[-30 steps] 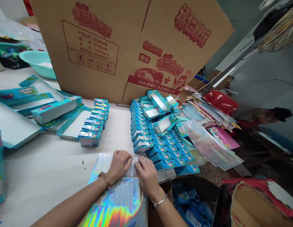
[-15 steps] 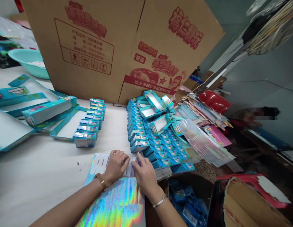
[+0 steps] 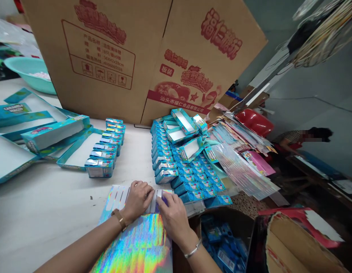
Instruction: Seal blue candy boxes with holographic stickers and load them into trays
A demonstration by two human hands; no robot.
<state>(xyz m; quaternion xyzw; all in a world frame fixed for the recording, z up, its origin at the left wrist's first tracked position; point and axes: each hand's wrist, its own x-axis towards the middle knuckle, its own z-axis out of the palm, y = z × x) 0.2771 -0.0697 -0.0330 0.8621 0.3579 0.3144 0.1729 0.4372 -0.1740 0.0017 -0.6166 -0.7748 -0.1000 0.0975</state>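
right hand (image 3: 174, 214) curled inward — with left hand (image 3: 138, 201) on one shiny sheet (image 3: 138, 242); pinching or not, can't tell — one carton (image 3: 147, 60).

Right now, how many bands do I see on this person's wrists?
2: a brown band by the left hand and a silver bangle by the right hand. Both wrists are bare of sleeves, so none seems hidden.

Both hands (image 3: 138, 201) on an iridescent sheet (image 3: 136, 242)
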